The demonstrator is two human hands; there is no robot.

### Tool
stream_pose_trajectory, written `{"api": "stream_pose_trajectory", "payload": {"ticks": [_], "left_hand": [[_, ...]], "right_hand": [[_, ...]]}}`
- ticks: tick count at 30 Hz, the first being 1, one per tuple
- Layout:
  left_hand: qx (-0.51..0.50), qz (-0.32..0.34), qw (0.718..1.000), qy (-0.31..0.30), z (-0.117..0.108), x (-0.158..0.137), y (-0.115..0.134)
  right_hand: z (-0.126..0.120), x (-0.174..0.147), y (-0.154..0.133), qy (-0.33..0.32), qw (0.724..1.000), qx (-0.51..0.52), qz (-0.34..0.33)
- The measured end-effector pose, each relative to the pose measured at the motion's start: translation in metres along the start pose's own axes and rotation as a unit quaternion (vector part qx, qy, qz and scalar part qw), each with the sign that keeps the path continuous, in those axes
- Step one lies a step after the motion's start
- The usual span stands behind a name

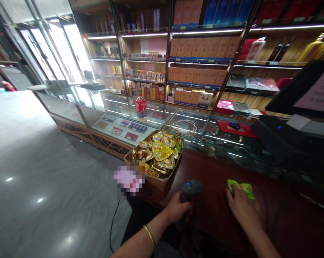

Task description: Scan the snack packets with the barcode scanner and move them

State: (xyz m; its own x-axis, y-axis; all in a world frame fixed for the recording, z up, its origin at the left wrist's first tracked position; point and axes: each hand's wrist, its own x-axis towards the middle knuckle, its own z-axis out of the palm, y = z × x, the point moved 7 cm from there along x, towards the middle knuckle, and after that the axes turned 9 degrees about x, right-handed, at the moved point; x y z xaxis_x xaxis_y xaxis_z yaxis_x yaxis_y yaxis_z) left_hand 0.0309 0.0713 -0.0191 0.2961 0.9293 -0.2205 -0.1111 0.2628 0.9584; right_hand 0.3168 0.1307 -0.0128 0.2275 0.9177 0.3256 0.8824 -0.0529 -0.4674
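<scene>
Left hand (178, 207): fingers wrapped around a dark scanner (193, 187). Right hand (244, 206): fingers on a green packet (247, 189) at the brown counter (210, 172); whether gripping, I cannot tell.

The single view is taken from the head, above and behind the fingers (236, 195) of the bare left hand (177, 207) and bare right hand (244, 208), and is directed forward and down. The dark-red, glossy wooden counter (215, 172) is seen closely beneath the fingers; tall, lit wooden shelves (144, 35) are framed far beyond them.
</scene>
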Motion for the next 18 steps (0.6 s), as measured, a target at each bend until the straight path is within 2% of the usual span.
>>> {"api": "stream_pose_trajectory", "payload": {"ticks": [3, 5, 7, 10, 13, 15, 18], "left_hand": [[0.017, 0.011, 1.0, 0.01, -0.003, 0.001, -0.001], [0.036, 0.018, 0.999, 0.009, -0.004, 0.001, -0.001], [0.051, 0.024, 0.998, 0.006, -0.004, 0.001, -0.001], [0.061, 0.028, 0.998, 0.012, -0.004, -0.002, -0.001], [0.058, 0.025, 0.998, 0.024, -0.004, -0.003, -0.002], [0.052, 0.026, 0.998, 0.021, -0.003, -0.003, -0.001], [0.049, 0.029, 0.998, 0.01, -0.002, -0.004, 0.002]], "right_hand": [[0.014, -0.016, -0.051, -0.028, 0.996, 0.026, -0.078], [0.016, -0.015, -0.062, -0.01, 0.993, 0.077, -0.09], [0.013, -0.01, -0.061, 0.048, 0.989, 0.118, -0.074], [0.011, -0.008, -0.048, 0.133, 0.987, 0.095, -0.002], [0.021, -0.009, -0.044, 0.103, 0.991, 0.078, 0.036], [0.026, -0.01, -0.046, 0.068, 0.992, 0.101, 0.021], [0.02, -0.009, -0.049, 0.071, 0.981, 0.182, -0.015]]}}
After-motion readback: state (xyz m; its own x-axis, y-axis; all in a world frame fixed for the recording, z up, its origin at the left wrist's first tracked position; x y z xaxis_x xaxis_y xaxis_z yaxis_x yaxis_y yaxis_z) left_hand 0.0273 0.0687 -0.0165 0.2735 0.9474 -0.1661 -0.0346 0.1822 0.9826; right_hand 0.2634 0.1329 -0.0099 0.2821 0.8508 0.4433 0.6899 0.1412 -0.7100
